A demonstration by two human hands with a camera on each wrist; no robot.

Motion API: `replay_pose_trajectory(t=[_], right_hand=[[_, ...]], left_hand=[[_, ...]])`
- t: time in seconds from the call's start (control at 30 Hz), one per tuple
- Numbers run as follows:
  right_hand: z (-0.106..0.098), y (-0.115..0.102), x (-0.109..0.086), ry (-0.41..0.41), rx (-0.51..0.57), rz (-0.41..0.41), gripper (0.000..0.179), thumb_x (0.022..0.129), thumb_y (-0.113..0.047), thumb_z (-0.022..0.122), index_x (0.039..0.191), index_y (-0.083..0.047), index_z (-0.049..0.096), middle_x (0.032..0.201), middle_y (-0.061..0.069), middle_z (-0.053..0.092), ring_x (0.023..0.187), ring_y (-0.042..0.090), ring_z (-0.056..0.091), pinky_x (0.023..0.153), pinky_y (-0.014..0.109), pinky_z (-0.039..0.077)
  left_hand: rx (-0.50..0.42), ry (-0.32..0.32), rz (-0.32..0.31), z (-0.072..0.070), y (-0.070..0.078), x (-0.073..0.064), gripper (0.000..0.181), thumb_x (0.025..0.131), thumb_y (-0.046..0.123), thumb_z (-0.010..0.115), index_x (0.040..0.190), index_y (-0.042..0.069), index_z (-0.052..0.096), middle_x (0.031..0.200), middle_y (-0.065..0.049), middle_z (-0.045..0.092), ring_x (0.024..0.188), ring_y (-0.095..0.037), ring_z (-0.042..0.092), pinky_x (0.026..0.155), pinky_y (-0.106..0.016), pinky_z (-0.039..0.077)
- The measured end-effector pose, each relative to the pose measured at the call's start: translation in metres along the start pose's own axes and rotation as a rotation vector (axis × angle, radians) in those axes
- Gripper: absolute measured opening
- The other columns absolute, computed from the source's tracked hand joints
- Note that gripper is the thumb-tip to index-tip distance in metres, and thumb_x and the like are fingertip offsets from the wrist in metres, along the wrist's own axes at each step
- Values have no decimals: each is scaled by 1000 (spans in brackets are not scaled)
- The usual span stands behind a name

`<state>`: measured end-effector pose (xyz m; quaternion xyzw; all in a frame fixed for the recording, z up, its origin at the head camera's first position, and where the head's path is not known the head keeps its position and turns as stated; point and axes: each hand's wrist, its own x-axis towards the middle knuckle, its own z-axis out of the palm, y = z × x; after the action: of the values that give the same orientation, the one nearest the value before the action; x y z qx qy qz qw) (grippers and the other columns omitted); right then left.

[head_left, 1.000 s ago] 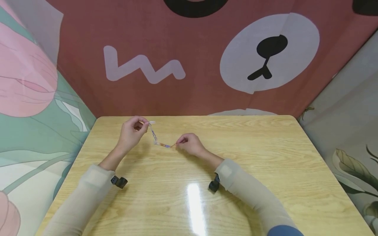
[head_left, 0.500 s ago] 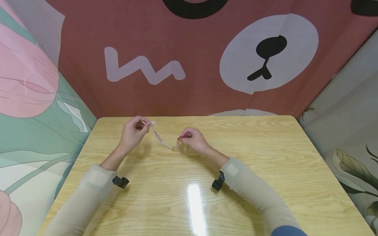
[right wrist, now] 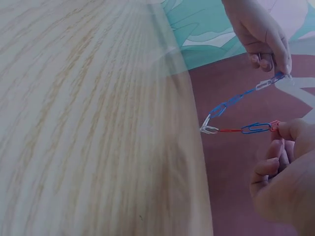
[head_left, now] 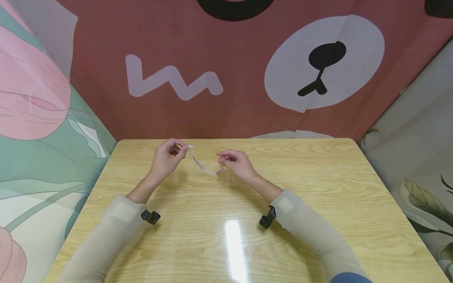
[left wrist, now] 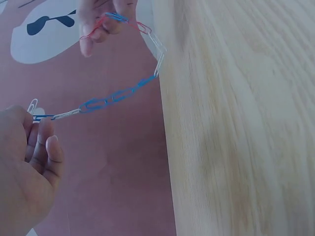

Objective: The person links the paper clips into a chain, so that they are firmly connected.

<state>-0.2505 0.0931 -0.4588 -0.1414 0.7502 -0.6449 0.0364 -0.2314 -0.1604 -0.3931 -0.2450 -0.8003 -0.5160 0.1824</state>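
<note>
A chain of linked paper clips (left wrist: pixel 118 96) in blue, white and red hangs in a sagging curve between the two hands, above the table. My left hand (head_left: pixel 168 160) pinches its left end between thumb and fingertips; a white paper clip (left wrist: pixel 33 105) sticks out past the grip in the left wrist view. At the other end, my right hand (head_left: pixel 240 165) pinches a red paper clip (right wrist: pixel 274 126) between thumb and finger. Next to it in the right wrist view come a blue paper clip (right wrist: pixel 256 128), a red one and white ones. The fingers partly cover both end clips.
Both hands are near the back edge of the wooden table (head_left: pixel 198 212). A red-brown cloth (head_left: pixel 212 118) with cartoon shapes hangs right behind it. Patterned cloths stand at the left and right sides. A small black camera sits on each wrist.
Both hands have shifted to the right, the right one also slightly away from me. The chain moved with them, and its sharp bend has become a rounder sag with its right end raised.
</note>
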Motion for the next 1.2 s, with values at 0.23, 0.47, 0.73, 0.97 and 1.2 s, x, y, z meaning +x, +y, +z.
replay_pose_trajectory(t=[0.23, 0.47, 0.73, 0.97, 1.2], right_hand=[[-8, -14, -3, 40, 55, -6, 12, 93, 1, 71, 102, 7, 65, 88, 3, 74, 79, 11, 62, 71, 21, 52], [-17, -24, -2, 63, 27, -33, 12, 95, -1, 70, 102, 8, 70, 97, 13, 75, 79, 10, 64, 73, 24, 54], [-24, -32, -2, 68, -17, -53, 15, 97, -5, 69, 104, 7, 73, 107, 25, 72, 84, 17, 66, 78, 32, 56], [-28, -38, -1, 64, -75, -85, 12, 95, -3, 70, 102, 6, 75, 103, 20, 75, 82, 23, 66, 71, 26, 56], [-31, -42, -1, 39, -74, -93, 11, 94, -2, 71, 98, 8, 74, 100, 26, 73, 76, 17, 67, 70, 29, 57]], left_hand=[[-19, -25, 13, 8, 3, 3, 4, 94, -11, 65, 96, -14, 64, 78, -24, 65, 62, -30, 60, 59, -16, 47], [-19, -49, -10, 19, 2, 6, 6, 95, -8, 65, 97, -14, 65, 77, -24, 65, 63, -35, 61, 58, -18, 46], [-30, -49, -2, 38, -23, 10, 5, 93, -7, 67, 97, -11, 66, 78, -20, 65, 63, -20, 59, 57, -18, 46], [-63, -56, 24, 48, -19, 13, 4, 94, -3, 70, 95, -6, 68, 81, -15, 66, 63, -15, 59, 56, -18, 47], [-55, -55, 49, 56, -16, 14, 5, 91, -6, 70, 92, -2, 69, 82, -12, 65, 63, -13, 59, 57, -19, 49]])
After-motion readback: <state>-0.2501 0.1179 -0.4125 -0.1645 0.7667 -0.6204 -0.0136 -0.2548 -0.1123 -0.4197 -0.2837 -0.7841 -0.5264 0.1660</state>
